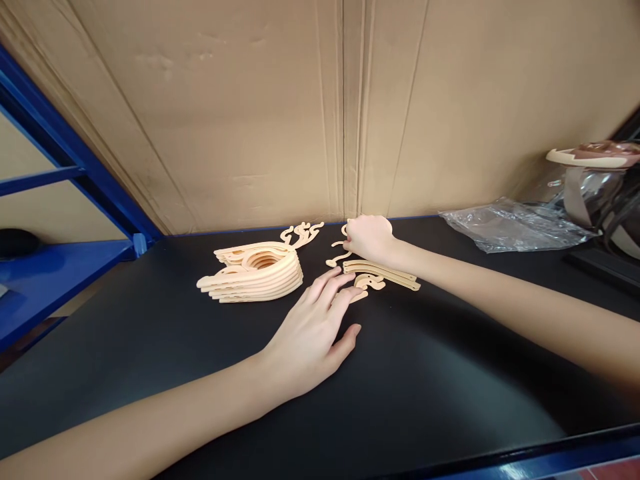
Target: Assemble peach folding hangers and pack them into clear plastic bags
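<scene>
Tabletop (425, 387), plastic bag (515, 227); left hand (311, 330) spread beside slats (387, 273); right hand (371, 237) curled, hold unclear.

hands (310, 333) (371, 237): 2 | large pale stack (257, 288): 1 | crumpled plastic bag (515, 225): 1

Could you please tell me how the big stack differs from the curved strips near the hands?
The stack is wide and bulky, with several layers; the strips are slim and make a lower pile. The stack shows a round opening on top, while the strips are narrow bars without such an opening. Both are pale and lie on the black table.
</scene>
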`<action>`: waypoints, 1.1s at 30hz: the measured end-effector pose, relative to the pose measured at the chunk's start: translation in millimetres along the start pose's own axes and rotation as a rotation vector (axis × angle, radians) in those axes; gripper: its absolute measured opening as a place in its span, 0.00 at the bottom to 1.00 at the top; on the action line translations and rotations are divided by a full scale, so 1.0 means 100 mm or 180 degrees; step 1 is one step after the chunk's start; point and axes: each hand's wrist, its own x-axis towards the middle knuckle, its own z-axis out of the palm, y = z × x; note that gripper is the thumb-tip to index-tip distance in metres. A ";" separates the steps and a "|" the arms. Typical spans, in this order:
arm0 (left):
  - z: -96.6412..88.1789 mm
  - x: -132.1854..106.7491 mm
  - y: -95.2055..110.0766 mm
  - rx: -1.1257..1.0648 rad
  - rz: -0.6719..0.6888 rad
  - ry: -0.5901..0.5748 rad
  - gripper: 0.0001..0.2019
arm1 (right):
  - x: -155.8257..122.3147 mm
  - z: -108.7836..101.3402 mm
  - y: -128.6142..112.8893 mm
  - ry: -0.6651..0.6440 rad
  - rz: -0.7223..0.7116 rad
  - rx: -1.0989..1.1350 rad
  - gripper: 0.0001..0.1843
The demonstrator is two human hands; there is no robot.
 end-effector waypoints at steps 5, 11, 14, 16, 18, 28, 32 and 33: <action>-0.01 -0.01 0.01 0.0019 -0.0018 0.0023 0.18 | 0.08 0.01 0.05 -0.0029 0.0165 0.0766 0.14; -0.01 -0.01 0.01 -0.0057 0.0012 0.0091 0.20 | 0.02 -0.22 0.29 0.0103 0.0131 0.2115 0.16; -0.04 -0.02 0.03 -0.0181 0.0011 0.0411 0.22 | -0.16 -0.34 0.39 0.0112 -0.0026 0.2634 0.11; -0.07 -0.03 0.04 -0.0269 0.0035 0.0859 0.24 | -0.35 -0.38 0.42 -0.0034 -0.0135 0.2934 0.11; -0.10 -0.03 0.05 -0.0326 0.0128 0.1155 0.26 | -0.56 -0.38 0.44 -0.0460 -0.0289 0.3607 0.08; -0.03 0.03 0.03 -0.0588 0.0124 0.0788 0.05 | -1.07 -0.23 0.26 -0.0449 -0.0292 0.3964 0.12; -0.01 0.04 0.02 -0.0721 0.0173 0.0785 0.04 | -1.11 -0.20 0.24 -0.0331 -0.0234 0.3943 0.12; -0.01 0.04 0.01 -0.0753 0.0176 0.0787 0.04 | -1.13 -0.20 0.23 -0.0248 -0.0242 0.3892 0.12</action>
